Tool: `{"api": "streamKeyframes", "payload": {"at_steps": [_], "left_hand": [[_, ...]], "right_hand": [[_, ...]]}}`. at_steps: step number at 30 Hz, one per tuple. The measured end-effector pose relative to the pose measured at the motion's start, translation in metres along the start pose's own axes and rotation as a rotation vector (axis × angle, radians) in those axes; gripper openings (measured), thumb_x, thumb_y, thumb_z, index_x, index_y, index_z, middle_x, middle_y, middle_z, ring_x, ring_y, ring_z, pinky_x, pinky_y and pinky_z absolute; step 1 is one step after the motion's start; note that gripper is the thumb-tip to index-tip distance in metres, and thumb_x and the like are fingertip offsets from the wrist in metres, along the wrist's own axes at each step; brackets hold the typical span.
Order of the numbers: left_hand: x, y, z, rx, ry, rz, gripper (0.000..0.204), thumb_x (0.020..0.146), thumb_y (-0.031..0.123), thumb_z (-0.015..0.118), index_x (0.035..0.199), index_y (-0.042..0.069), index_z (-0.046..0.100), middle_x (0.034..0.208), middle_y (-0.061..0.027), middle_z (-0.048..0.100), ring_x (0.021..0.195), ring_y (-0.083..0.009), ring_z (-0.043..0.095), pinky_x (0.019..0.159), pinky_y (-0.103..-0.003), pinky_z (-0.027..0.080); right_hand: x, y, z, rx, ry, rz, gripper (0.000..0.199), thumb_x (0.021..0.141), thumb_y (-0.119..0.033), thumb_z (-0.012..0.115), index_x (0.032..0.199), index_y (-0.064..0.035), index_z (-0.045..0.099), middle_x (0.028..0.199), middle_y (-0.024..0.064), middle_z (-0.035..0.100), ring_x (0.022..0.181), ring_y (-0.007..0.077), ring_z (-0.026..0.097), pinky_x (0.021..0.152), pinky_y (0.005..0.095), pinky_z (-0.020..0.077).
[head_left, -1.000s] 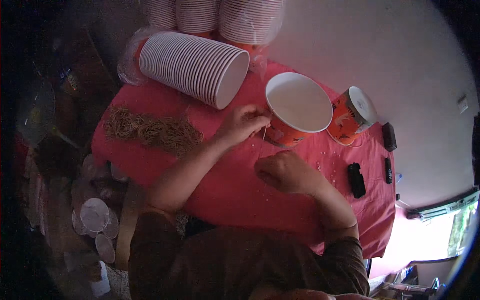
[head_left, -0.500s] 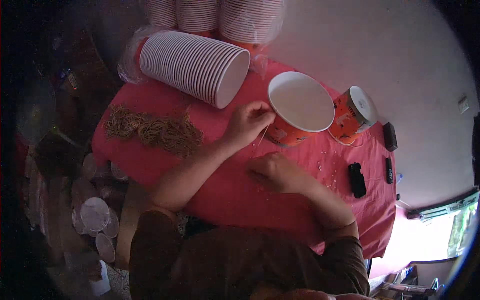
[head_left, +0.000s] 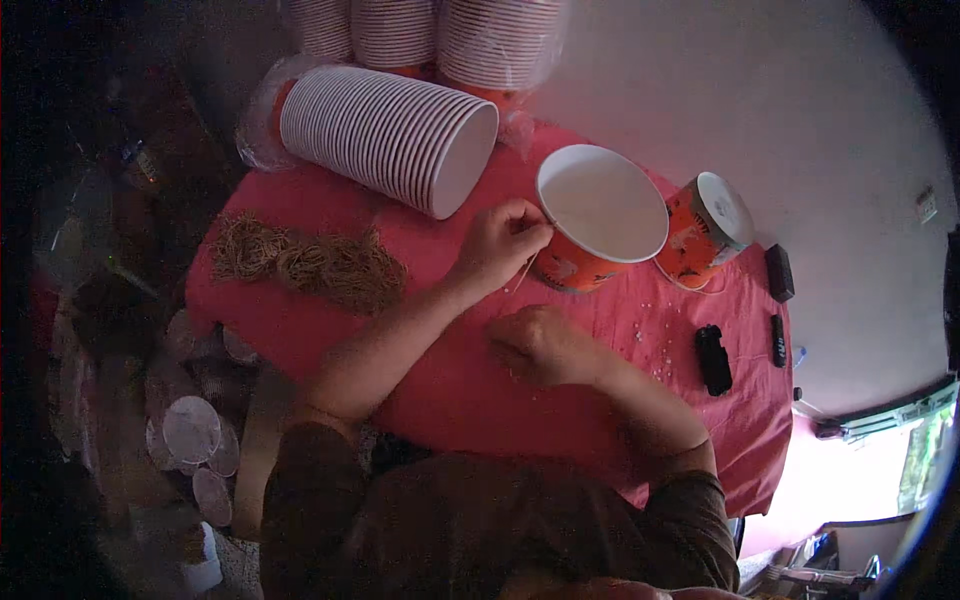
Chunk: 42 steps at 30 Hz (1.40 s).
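Observation:
An orange printed paper tub (head_left: 580, 270) with a white rim and a pale inside stands on the red-covered table. At the left of its rim, my left hand (head_left: 503, 243) is closed in a pinch on a thin pale string (head_left: 524, 273), which hangs down beside the tub wall. Lower down and nearer to me, my right hand (head_left: 543, 345) is closed just above the cloth; what its fingers hold, if anything, is hidden. Bundles of brown string (head_left: 315, 262) lie to the left of my left forearm.
A nested stack of white tubs (head_left: 385, 130) lies on its side at the back left, with more wrapped stacks (head_left: 500, 45) behind. Another orange tub (head_left: 708, 230) stands upside down at right. Small white bits (head_left: 645, 335) and a black object (head_left: 714, 360) lie on the tablecloth (head_left: 470, 400).
My right hand has shifted slightly to the left. My left hand stays at the tub's rim with the string, almost still.

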<state>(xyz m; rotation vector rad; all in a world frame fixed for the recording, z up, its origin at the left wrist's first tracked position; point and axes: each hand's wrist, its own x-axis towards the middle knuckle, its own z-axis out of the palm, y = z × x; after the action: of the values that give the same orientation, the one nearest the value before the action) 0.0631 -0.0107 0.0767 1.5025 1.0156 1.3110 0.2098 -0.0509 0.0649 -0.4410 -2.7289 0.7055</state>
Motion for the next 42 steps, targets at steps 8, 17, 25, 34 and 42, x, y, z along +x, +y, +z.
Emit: {"api": "streamKeyframes", "payload": {"at_steps": [8,17,25,34,42], "left_hand": [[0.009,-0.017,-0.014,-0.163,-0.091,-0.097,0.017,0.084,0.022,0.063,0.086,0.004,0.061,0.069,0.0023,0.057,0.059,-0.0054,0.051,0.051,-0.022,0.042],[-0.006,0.001,-0.033,0.368,-0.138,0.192,0.013,0.082,0.011,0.059,0.089,0.0,0.06,0.076,-0.0098,0.062,0.069,-0.0155,0.059,0.064,-0.03,0.047],[-0.024,0.02,0.019,0.59,-0.398,0.478,0.06,0.083,0.015,0.057,0.138,0.014,0.034,0.1,-0.0165,0.062,0.081,-0.0318,0.064,0.065,-0.042,0.053],[0.014,0.03,-0.009,0.655,-0.176,0.337,0.021,0.084,0.02,0.058,0.096,0.002,0.057,0.085,-0.0182,0.061,0.082,-0.034,0.061,0.07,-0.041,0.049],[0.058,0.01,-0.041,0.675,0.175,0.542,0.018,0.085,0.012,0.056,0.096,-0.001,0.057,0.088,-0.018,0.06,0.082,-0.0338,0.059,0.071,-0.04,0.047]], "right_hand": [[-0.01,0.005,-0.018,-0.09,0.057,0.07,0.008,0.077,-0.008,0.058,0.079,-0.0022,0.054,0.069,0.0145,0.056,0.066,0.0318,0.057,0.058,0.0413,0.0439],[-0.033,-0.012,-0.098,0.621,0.657,0.382,0.004,0.085,-0.004,0.054,0.089,-0.004,0.055,0.077,0.0029,0.061,0.06,0.0091,0.05,0.051,0.0234,0.0403],[-0.038,0.006,-0.108,0.851,0.845,0.288,0.006,0.09,-0.012,0.052,0.093,-0.007,0.053,0.069,0.006,0.059,0.049,0.0073,0.045,0.042,0.0194,0.0321],[-0.056,-0.005,-0.128,1.021,1.004,0.1,0.001,0.089,-0.009,0.052,0.089,-0.0074,0.052,0.066,-0.0003,0.051,0.054,0.0071,0.044,0.046,0.0188,0.0323],[-0.07,-0.011,-0.136,1.023,0.939,-0.003,0.006,0.09,-0.01,0.05,0.093,-0.0062,0.053,0.065,0.0036,0.054,0.046,0.008,0.044,0.041,0.02,0.0317]]}}
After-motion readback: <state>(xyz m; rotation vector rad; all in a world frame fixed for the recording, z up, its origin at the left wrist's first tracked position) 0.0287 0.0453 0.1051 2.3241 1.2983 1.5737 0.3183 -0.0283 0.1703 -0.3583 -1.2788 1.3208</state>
